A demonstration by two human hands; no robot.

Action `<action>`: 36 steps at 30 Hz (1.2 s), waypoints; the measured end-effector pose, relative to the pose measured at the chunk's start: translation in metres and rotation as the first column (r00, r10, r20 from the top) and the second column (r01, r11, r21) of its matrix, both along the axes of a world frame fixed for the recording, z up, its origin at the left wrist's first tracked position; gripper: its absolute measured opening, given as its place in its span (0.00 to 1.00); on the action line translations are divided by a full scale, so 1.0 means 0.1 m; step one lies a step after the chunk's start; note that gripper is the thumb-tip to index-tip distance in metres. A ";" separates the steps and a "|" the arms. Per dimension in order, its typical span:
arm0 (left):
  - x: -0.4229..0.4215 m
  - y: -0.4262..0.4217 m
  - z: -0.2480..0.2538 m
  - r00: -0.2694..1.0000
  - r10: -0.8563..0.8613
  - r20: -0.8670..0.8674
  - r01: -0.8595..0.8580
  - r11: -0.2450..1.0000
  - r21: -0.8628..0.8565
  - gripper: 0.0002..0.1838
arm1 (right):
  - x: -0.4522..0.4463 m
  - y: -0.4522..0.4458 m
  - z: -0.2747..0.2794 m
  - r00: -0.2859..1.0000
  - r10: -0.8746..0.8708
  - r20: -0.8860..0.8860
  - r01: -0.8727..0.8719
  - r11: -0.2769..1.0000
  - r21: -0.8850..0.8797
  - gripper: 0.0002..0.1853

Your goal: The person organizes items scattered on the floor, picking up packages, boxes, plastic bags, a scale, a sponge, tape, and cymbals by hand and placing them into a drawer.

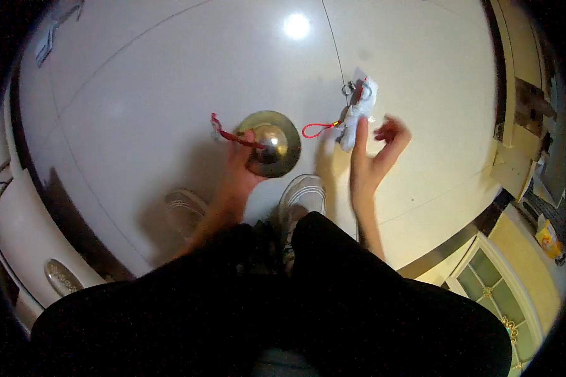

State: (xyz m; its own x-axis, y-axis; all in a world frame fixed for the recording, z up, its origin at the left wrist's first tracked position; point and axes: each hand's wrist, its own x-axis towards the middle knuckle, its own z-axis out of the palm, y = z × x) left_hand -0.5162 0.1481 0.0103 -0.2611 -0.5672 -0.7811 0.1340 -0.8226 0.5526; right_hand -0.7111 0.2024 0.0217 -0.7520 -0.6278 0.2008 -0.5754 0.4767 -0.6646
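A round brass cymbal (287, 139) with a raised dome and a red strap is held by my left hand (242, 164), whose fingers wrap its left edge. The strap's loose end hangs out to the left. On the right, my right hand (377, 154) is raised with thumb and index finger apart and the other fingers curled; nothing shows between them. Just beyond it lies a crumpled white wrapping (352, 122) on the floor. A red cord loop (314, 131) with a yellow bit sticks out from its left side, and a small metal ring (348, 88) lies near its top.
Pale glossy floor tiles (138, 81) spread under everything. My shoes (305, 191) are below the hands. A cabinet with glass panes (497, 283) stands at the lower right, a yellow packet (549, 237) at the right edge, and white furniture (25, 232) at the left.
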 end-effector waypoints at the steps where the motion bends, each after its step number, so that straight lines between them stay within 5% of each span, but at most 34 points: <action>1: 0.08 -0.08 0.05 0.995 0.068 -0.070 -0.064 0.996 0.058 0.29 | -0.13 -0.07 -0.05 0.999 0.031 0.026 -0.033 0.998 0.055 0.26; 2: 0.13 -0.16 0.13 0.993 0.091 -0.072 -0.085 0.993 0.084 0.28 | -0.25 -0.15 -0.11 0.997 0.062 0.052 -0.067 0.992 0.106 0.30; 3: 0.18 -0.23 0.22 0.991 0.114 -0.073 -0.106 0.988 0.109 0.28 | -0.33 -0.18 -0.16 0.963 0.052 0.263 -0.133 0.944 0.301 0.40; 4: 0.23 -0.30 0.31 0.988 0.138 -0.074 -0.127 0.983 0.134 0.27 | -0.38 -0.16 -0.26 0.973 0.183 0.141 -0.226 0.885 0.408 0.36; 9: 0.43 -0.37 0.23 0.946 0.306 0.108 -0.317 0.944 0.094 0.23 | -0.54 0.34 -0.36 0.951 0.305 -0.045 -0.282 0.920 0.273 0.23; 11: 0.73 -0.18 -0.19 0.921 0.106 0.374 0.036 0.935 -0.353 0.23 | -0.52 0.44 -0.19 0.956 0.142 0.258 -0.179 0.976 0.124 0.22; 12: 0.74 -0.16 -0.18 0.931 0.118 0.344 0.010 0.937 -0.349 0.22 | -0.52 0.47 -0.13 0.910 0.062 0.410 -0.100 0.992 0.073 0.22; 13: 0.76 -0.16 -0.17 0.940 0.130 0.314 -0.015 0.939 -0.345 0.22 | -0.50 0.45 -0.10 0.909 0.199 0.366 -0.237 0.970 0.060 0.24; 15: 0.63 -0.42 0.34 0.901 0.431 -0.049 -0.419 0.894 0.160 0.21 | -0.49 0.23 0.06 0.810 0.544 0.220 -0.586 0.774 0.241 0.25; 19: 0.89 -0.53 0.28 0.947 0.320 -0.005 -0.318 0.941 0.119 0.23 | -0.34 -0.18 -0.02 0.484 0.874 0.042 -0.731 0.378 0.568 0.24; 23: 0.89 -0.48 0.40 0.950 0.299 0.094 -0.293 0.953 -0.075 0.22 | -0.39 -0.36 0.08 0.326 0.920 0.217 -0.776 0.129 0.618 0.23; 25: 0.99 -0.41 0.27 0.968 0.152 0.197 -0.109 0.971 -0.214 0.18 | -0.46 -0.44 0.04 0.232 0.953 0.196 -0.780 0.061 0.623 0.23; 28: 1.02 -0.43 0.24 0.924 0.366 0.108 -0.371 0.929 0.020 0.21 | -0.49 -0.53 0.00 0.082 0.983 0.165 -0.785 -0.038 0.619 0.22; 30: 1.05 -0.39 0.06 0.926 0.373 0.059 -0.366 0.925 -0.097 0.20 | -0.56 -0.51 -0.09 -0.001 0.995 0.097 -0.781 -0.061 0.621 0.25; 34: 1.09 -0.37 -0.09 0.921 0.380 0.085 -0.339 0.889 -0.309 0.21 | -0.63 -0.55 0.02 0.193 0.959 0.209 -0.868 0.068 0.491 0.23; 35: 1.11 -0.41 0.04 0.909 0.416 -0.027 -0.417 0.909 -0.017 0.20 | -0.64 -0.59 0.08 0.272 0.927 0.258 -0.878 0.129 0.461 0.22; 36: 1.16 -0.41 0.04 0.930 0.368 -0.011 -0.368 0.930 -0.002 0.20 | -0.66 -0.61 0.11 0.347 0.887 0.304 -0.880 0.195 0.433 0.21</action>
State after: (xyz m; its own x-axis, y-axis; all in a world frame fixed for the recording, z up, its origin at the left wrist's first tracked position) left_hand -0.4006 0.1070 0.0141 -0.0410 -0.6281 -0.7771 0.4328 -0.7122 0.5528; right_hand -0.7768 0.1410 0.0326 0.3570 -0.8736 -0.3307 -0.8349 -0.1396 -0.5325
